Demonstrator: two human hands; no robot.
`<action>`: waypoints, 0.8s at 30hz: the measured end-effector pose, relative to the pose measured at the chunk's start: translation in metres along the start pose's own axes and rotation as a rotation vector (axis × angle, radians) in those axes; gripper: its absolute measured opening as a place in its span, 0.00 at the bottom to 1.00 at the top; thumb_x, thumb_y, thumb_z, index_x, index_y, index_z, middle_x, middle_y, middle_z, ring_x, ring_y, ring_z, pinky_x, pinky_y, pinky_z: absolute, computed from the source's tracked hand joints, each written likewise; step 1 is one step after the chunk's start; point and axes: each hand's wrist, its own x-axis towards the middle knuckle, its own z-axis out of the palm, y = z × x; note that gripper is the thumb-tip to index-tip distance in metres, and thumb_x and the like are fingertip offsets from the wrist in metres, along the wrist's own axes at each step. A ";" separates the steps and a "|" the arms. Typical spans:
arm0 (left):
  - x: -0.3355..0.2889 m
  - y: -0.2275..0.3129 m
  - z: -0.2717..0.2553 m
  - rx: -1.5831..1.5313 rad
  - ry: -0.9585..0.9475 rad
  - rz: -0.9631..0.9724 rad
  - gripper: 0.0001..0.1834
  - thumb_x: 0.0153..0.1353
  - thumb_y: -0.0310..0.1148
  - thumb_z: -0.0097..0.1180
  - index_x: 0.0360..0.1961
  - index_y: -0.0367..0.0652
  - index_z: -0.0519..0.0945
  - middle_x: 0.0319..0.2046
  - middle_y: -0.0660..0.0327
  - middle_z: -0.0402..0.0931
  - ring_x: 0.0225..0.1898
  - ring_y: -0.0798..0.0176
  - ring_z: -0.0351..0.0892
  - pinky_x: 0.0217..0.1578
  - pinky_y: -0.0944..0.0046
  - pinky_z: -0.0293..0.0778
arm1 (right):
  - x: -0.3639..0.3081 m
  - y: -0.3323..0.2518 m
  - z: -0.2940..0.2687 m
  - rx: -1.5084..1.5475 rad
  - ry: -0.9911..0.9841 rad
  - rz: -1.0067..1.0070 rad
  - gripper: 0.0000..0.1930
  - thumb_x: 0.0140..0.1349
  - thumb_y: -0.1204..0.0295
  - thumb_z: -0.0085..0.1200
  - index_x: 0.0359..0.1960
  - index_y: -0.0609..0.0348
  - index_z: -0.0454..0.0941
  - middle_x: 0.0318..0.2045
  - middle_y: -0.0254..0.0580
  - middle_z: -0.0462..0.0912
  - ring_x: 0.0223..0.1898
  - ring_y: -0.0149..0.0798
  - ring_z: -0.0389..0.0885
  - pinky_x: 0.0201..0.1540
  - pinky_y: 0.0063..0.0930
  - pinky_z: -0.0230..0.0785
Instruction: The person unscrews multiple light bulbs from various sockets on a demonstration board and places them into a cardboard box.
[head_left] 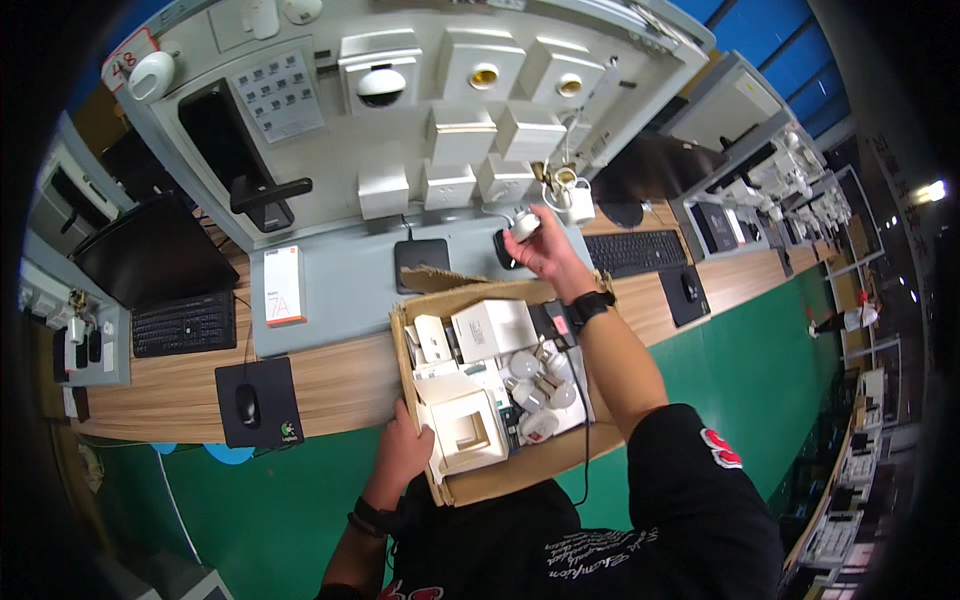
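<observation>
An open cardboard box (520, 475) rests against my body at the table's front edge. My left hand (402, 448) grips its near left side, fingers partly hidden behind the wall. Inside lie several white light bulbs (535, 393), an opened white carton (465, 435), a closed white carton (495, 330) and other small packages. Beyond the box's far right corner, my right hand (543, 250) is closed on a small white round device (524, 226). A black object (504, 248) stands just left of those fingers, beside the grey panel's base.
An upright display panel carries white square mounts (465, 135) and a wall tablet (225, 135). A white phone box (283, 285) and a black square pad (421, 262) lie on the grey base. Keyboards (630, 252) and mice flank it. A black cable (588, 440) hangs over the cardboard box's right side.
</observation>
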 end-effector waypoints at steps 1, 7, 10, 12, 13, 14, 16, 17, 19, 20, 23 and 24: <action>0.001 0.003 -0.002 -0.009 0.036 0.027 0.32 0.55 0.33 0.51 0.59 0.29 0.59 0.35 0.35 0.77 0.37 0.33 0.76 0.38 0.42 0.74 | -0.021 -0.003 0.001 -0.062 -0.136 -0.020 0.16 0.61 0.62 0.50 0.39 0.65 0.67 0.33 0.49 0.76 0.33 0.44 0.80 0.37 0.33 0.80; 0.010 0.003 0.002 -0.044 0.016 0.045 0.32 0.53 0.33 0.54 0.58 0.33 0.61 0.40 0.37 0.77 0.42 0.34 0.76 0.44 0.46 0.74 | -0.168 0.007 -0.054 -0.384 -0.095 -0.208 0.22 0.54 0.75 0.42 0.52 0.71 0.66 0.46 0.53 0.75 0.44 0.49 0.81 0.47 0.35 0.79; 0.018 -0.013 0.007 -0.243 -0.059 0.048 0.31 0.52 0.31 0.52 0.58 0.33 0.62 0.46 0.42 0.77 0.49 0.42 0.77 0.50 0.54 0.71 | -0.198 0.039 -0.114 -0.640 0.114 -0.087 0.23 0.55 0.74 0.44 0.54 0.66 0.67 0.42 0.49 0.78 0.39 0.44 0.83 0.41 0.34 0.80; 0.020 -0.013 0.006 -0.264 -0.105 0.057 0.31 0.52 0.30 0.50 0.59 0.33 0.62 0.47 0.43 0.76 0.49 0.43 0.77 0.50 0.55 0.71 | -0.203 0.056 -0.146 -0.946 0.286 0.015 0.22 0.58 0.70 0.47 0.54 0.63 0.69 0.37 0.44 0.79 0.31 0.38 0.83 0.33 0.30 0.81; 0.020 -0.014 0.005 -0.295 -0.133 0.061 0.31 0.51 0.29 0.49 0.59 0.33 0.62 0.47 0.43 0.76 0.49 0.45 0.77 0.50 0.56 0.70 | -0.203 0.062 -0.156 -1.055 0.272 0.013 0.20 0.59 0.67 0.50 0.51 0.64 0.70 0.37 0.42 0.80 0.28 0.35 0.83 0.30 0.27 0.79; 0.021 -0.018 0.007 -0.319 -0.150 0.090 0.30 0.51 0.26 0.46 0.59 0.32 0.62 0.47 0.44 0.76 0.49 0.47 0.77 0.50 0.58 0.70 | -0.201 0.067 -0.165 -1.102 0.254 0.016 0.20 0.57 0.65 0.51 0.48 0.67 0.72 0.33 0.47 0.80 0.27 0.37 0.83 0.29 0.30 0.78; 0.018 -0.012 0.009 -0.355 -0.145 0.086 0.28 0.52 0.24 0.46 0.58 0.32 0.64 0.48 0.48 0.75 0.48 0.52 0.77 0.50 0.60 0.70 | -0.190 0.073 -0.172 -1.134 0.229 0.013 0.20 0.55 0.64 0.52 0.44 0.69 0.73 0.30 0.51 0.81 0.26 0.39 0.83 0.28 0.32 0.77; 0.015 -0.009 0.010 -0.406 -0.137 0.082 0.27 0.52 0.23 0.45 0.56 0.31 0.66 0.48 0.52 0.75 0.47 0.58 0.76 0.50 0.63 0.70 | -0.183 0.074 -0.174 -1.337 0.181 -0.018 0.22 0.54 0.62 0.53 0.43 0.69 0.74 0.30 0.54 0.82 0.27 0.42 0.83 0.31 0.34 0.76; 0.011 -0.021 0.016 -0.419 -0.118 0.066 0.26 0.52 0.22 0.45 0.56 0.31 0.66 0.47 0.52 0.75 0.46 0.58 0.76 0.50 0.63 0.70 | -0.176 0.081 -0.168 -1.527 0.107 -0.053 0.23 0.53 0.59 0.54 0.42 0.70 0.75 0.29 0.57 0.82 0.28 0.46 0.83 0.33 0.37 0.76; 0.006 -0.028 0.018 -0.447 -0.105 0.055 0.26 0.52 0.22 0.45 0.55 0.31 0.67 0.47 0.53 0.76 0.46 0.58 0.76 0.50 0.63 0.70 | -0.176 0.082 -0.162 -1.620 -0.010 -0.034 0.24 0.53 0.58 0.54 0.42 0.70 0.76 0.31 0.57 0.82 0.30 0.48 0.83 0.36 0.38 0.75; -0.017 -0.011 0.029 -0.287 -0.018 0.061 0.29 0.51 0.24 0.46 0.58 0.34 0.64 0.47 0.46 0.77 0.48 0.49 0.78 0.49 0.59 0.71 | -0.180 0.086 -0.166 -1.745 -0.239 -0.005 0.24 0.53 0.55 0.55 0.40 0.66 0.78 0.31 0.56 0.82 0.32 0.51 0.82 0.39 0.40 0.73; -0.026 0.003 0.033 -0.277 -0.004 0.068 0.29 0.51 0.24 0.46 0.58 0.34 0.64 0.47 0.46 0.77 0.48 0.49 0.78 0.49 0.59 0.71 | -0.183 0.087 -0.172 -1.755 -0.280 -0.010 0.23 0.53 0.55 0.56 0.40 0.66 0.79 0.30 0.54 0.83 0.31 0.49 0.82 0.38 0.39 0.73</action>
